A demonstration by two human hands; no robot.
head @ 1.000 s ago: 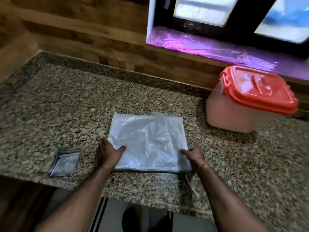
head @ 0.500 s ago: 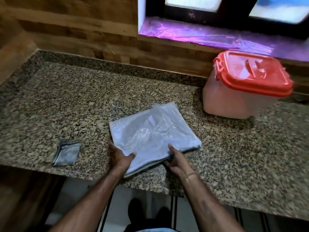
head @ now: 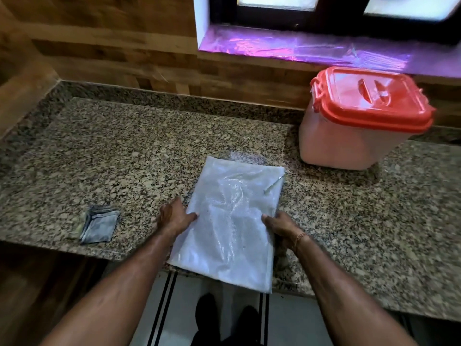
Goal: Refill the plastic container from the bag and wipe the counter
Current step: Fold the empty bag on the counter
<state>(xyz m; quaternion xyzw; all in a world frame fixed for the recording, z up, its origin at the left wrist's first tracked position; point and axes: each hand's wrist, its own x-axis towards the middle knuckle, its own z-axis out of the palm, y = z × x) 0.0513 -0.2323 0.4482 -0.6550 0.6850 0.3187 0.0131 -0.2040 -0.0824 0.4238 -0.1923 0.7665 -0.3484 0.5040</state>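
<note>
A flat, folded white woven bag (head: 232,218) lies lengthwise on the granite counter (head: 149,166), its near end hanging past the front edge. My left hand (head: 174,217) grips its left edge with the thumb on top. My right hand (head: 280,227) grips its right edge the same way. A pink plastic container (head: 349,141) with a shut orange-red lid (head: 369,96) stands at the back right, apart from the bag. A folded grey-blue cloth (head: 98,224) lies on the counter to the left of my left hand.
A wooden wall runs behind the counter and along its left side. A window sill with purple film (head: 299,48) sits above the container. The counter's front edge drops to a tiled floor where my feet (head: 224,318) show.
The bag has been turned about a quarter turn, from lying crosswise to lying lengthwise, and pulled toward me over the counter edge. Both hands moved with it along its sides.
</note>
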